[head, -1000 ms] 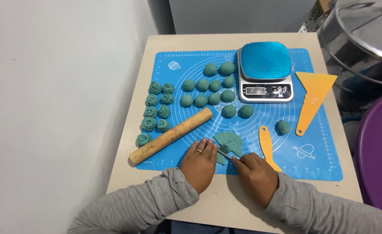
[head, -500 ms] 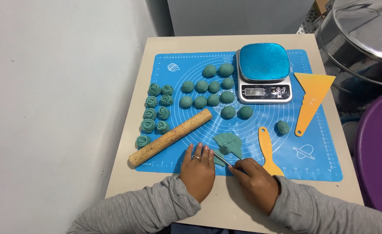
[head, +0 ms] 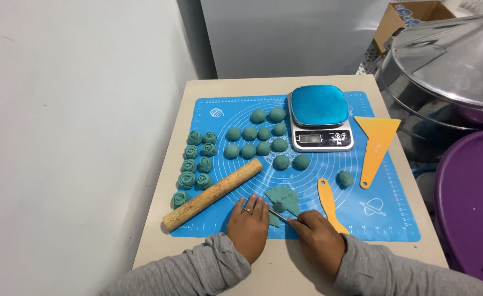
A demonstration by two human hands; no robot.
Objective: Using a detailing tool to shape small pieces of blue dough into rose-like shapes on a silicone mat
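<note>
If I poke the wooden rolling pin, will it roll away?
Probably yes: the wooden rolling pin is a round, straight stick lying free on the smooth blue mat, so a sideways push would likely roll it. It looks stiff, not bendy. The left hand beside it might stop it.
</note>
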